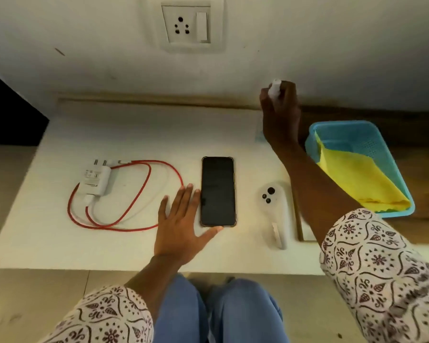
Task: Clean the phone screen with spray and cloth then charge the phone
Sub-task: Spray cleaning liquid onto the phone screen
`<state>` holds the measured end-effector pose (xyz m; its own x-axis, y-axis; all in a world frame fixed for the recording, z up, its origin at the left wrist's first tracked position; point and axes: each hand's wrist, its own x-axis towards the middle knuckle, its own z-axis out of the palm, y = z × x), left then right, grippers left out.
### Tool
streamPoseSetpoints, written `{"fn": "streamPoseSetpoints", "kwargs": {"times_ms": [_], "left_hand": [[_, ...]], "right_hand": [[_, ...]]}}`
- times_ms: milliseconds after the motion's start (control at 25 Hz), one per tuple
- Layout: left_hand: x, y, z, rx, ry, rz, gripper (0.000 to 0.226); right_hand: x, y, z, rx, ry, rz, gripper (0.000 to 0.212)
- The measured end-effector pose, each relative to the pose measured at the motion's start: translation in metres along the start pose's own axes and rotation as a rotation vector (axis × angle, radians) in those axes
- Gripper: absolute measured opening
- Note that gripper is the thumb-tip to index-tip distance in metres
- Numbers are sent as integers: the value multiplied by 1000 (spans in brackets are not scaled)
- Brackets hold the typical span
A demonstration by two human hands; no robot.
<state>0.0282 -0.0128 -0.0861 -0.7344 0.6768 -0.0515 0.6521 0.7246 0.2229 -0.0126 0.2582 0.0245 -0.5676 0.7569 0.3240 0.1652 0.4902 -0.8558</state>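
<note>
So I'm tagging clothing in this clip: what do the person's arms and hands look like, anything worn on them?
Both arms wear loose white sleeves printed with dark maroon leaf and flower motifs, ending below the elbow. The forearms are uncovered. The left hand and right hand are bare: no gloves, and no rings or watch visible.

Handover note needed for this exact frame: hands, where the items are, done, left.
Left hand: open, flat on the white table, fingers along the phone's left edge.
Right hand: raised near the wall, gripping the small white spray bottle.
Phone: face up, screen dark, mid-table.
Yellow cloth: in the blue basket, right.
Charger with red cable: loose on the table, left; wall socket empty.
Done: spray picked up.
Left: spray, wipe, plug in, connect phone.
</note>
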Motion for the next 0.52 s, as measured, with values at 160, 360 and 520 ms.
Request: {"fn": "streamPoseSetpoints", "kwargs": {"times_ms": [160, 360, 520], "left_hand": [[0, 0, -3, -18, 3, 7, 91], [0, 2, -4, 0, 0, 11, 91], [0, 2, -2, -2, 13, 7, 91]], "right_hand": [[-4, 21, 0, -18, -27, 75, 28], [-9, 18, -9, -137, -127, 113, 40], [-17, 1, -39, -277, -213, -30, 41]]}}
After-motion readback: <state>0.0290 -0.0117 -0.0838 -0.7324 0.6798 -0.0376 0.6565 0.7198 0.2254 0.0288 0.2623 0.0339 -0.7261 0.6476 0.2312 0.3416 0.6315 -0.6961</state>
